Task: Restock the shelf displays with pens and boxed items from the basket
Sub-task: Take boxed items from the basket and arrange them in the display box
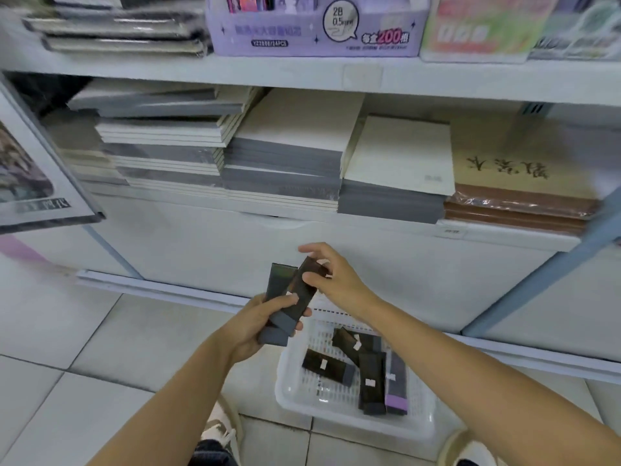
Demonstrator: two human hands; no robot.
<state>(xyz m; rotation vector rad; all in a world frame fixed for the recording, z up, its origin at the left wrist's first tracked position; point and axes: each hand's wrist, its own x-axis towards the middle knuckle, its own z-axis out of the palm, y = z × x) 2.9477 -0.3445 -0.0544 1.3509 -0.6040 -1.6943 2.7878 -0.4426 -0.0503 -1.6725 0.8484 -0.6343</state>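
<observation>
A white perforated basket (292, 395) stands on the tiled floor in front of the shelf. Several slim dark boxes (371, 381) lie in it, one with a purple end. My left hand (258, 322) grips the lower ends of two such dark boxes (280, 284), which fan upward. My right hand (331, 275) pinches the upper end of the right-hand box of that pair. Both hands hover above the basket's far left corner, below the lower shelf edge.
The lower shelf (268, 213) carries stacks of grey and cream notebooks (285, 156) and brown ones (517, 200) at the right. Above stands a purple pencil-lead display box (316, 31). A framed poster (37, 183) juts out at left. My shoes (218, 428) flank the basket.
</observation>
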